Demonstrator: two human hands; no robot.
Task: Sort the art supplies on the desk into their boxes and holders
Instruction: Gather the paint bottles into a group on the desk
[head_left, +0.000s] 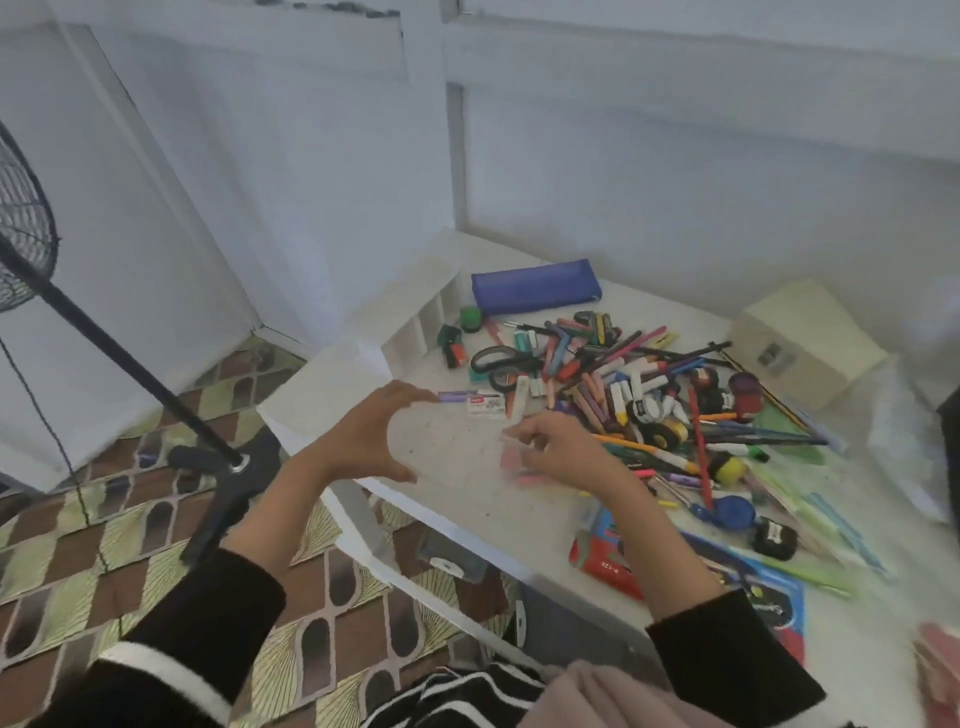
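A big heap of pens, markers, crayons and tape rolls covers the right half of the white desk. My left hand hovers over the desk's left part, curved in a wide C, with nothing visible in it. Its fingertips are close to a purple marker and a small labelled white box. My right hand is at the heap's near edge, fingers bent over some pink erasers. Blur hides whether it pinches one.
A white slotted holder stands at the desk's back left, with a blue pencil case behind the heap and a cream box at the right. Black scissors lie by the holder. A standing fan is on the floor at left.
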